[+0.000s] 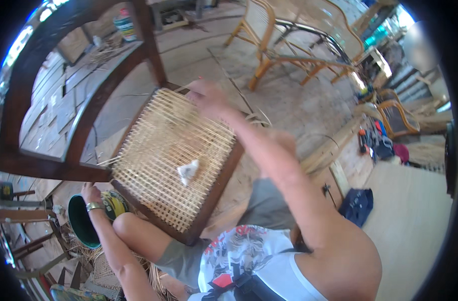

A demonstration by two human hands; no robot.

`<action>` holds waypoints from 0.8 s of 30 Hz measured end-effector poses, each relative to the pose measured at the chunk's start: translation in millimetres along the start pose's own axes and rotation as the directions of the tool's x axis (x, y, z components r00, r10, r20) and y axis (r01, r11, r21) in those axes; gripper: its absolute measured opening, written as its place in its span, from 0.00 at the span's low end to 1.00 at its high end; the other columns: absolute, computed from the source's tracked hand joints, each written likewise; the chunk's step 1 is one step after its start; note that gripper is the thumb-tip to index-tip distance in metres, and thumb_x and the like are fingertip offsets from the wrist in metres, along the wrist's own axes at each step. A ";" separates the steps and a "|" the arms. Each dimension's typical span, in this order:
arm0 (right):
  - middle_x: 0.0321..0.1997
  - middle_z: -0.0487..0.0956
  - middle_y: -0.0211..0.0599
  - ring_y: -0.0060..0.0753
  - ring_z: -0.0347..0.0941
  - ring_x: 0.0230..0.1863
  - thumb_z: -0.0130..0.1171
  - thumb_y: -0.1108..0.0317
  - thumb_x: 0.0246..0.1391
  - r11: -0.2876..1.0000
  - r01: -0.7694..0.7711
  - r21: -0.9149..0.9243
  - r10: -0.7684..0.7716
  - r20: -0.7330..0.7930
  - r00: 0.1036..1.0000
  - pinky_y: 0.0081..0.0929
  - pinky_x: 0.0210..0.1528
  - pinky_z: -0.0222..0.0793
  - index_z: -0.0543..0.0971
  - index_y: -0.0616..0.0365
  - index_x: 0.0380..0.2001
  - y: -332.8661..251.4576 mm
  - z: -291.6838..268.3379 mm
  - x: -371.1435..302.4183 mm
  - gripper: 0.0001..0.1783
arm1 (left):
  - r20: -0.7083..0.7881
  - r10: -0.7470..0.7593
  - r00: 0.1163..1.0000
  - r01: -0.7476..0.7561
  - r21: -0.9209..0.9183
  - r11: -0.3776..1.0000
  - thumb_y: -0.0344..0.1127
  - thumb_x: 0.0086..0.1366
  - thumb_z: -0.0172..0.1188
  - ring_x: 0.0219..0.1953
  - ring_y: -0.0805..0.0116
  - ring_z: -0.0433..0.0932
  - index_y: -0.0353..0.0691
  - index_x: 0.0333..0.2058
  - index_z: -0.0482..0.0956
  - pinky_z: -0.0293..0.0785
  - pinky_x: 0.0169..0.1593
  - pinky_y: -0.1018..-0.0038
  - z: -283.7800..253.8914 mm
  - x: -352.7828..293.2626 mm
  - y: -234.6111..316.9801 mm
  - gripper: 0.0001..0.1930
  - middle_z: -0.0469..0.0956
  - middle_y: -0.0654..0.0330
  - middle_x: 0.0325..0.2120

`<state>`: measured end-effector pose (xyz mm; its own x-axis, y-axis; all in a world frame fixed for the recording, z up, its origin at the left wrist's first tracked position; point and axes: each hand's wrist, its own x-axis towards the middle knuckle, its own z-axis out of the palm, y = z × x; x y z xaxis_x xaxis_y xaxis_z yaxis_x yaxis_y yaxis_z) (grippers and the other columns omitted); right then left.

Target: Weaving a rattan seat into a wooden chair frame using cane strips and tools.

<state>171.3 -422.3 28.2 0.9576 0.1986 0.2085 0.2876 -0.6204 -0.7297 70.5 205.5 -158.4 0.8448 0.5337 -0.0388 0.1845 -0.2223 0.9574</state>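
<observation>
A dark brown wooden chair is tilted in front of me, its curved back at the left. Pale woven cane covers its seat, and a crumpled white scrap rests on the weave. My right hand is over the far edge of the seat, smeared by motion. A light strip of cane sticks out beside it, but whether my fingers grip it is unclear. At the near left corner, my left hand is just below the chair's frame, next to a green bucket; its fingers are mostly hidden.
Loose cane strips lie below the bucket. A rattan bench stands at the far side, and a smaller rattan chair at the right. Assorted tools and a dark blue cloth lie near a pale board.
</observation>
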 end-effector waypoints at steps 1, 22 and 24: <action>0.51 0.81 0.51 0.50 0.76 0.57 0.61 0.55 0.61 0.968 -0.090 -0.232 0.026 -0.267 0.963 0.40 0.61 0.69 0.80 0.57 0.52 52.1 -59.2 -42.3 0.22 | 0.125 -0.367 0.922 0.388 -0.303 0.870 0.24 0.62 0.54 0.15 0.78 0.62 0.43 0.34 0.76 0.54 0.14 0.79 61.1 -20.8 19.5 0.05 0.76 0.64 0.24; 0.57 0.72 0.55 0.57 0.68 0.60 0.75 0.41 0.39 0.303 -0.608 -0.734 0.869 -0.049 0.492 0.53 0.61 0.64 0.70 0.59 0.59 46.7 -91.7 -608.4 0.49 | 0.787 -0.341 0.515 0.029 0.381 0.924 0.44 0.79 0.46 0.35 0.76 0.71 0.38 0.60 0.72 0.68 0.36 0.77 123.4 -133.4 109.9 0.20 0.78 0.60 0.40; 0.56 0.72 0.55 0.56 0.71 0.55 0.77 0.44 0.36 0.252 -0.644 -0.722 0.920 -0.027 0.391 0.52 0.57 0.68 0.65 0.52 0.65 58.3 -99.2 -625.6 0.54 | 0.735 -0.311 0.602 -0.061 0.431 0.900 0.44 0.79 0.45 0.40 0.75 0.72 0.37 0.58 0.73 0.70 0.43 0.74 215.0 -62.0 103.6 0.20 0.78 0.58 0.43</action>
<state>-409.5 -658.0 -80.3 0.6394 -0.5135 -0.5723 -0.5327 -0.8326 0.1520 145.2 -26.0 -118.3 0.8204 -0.2096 -0.5320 0.3312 -0.5843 0.7409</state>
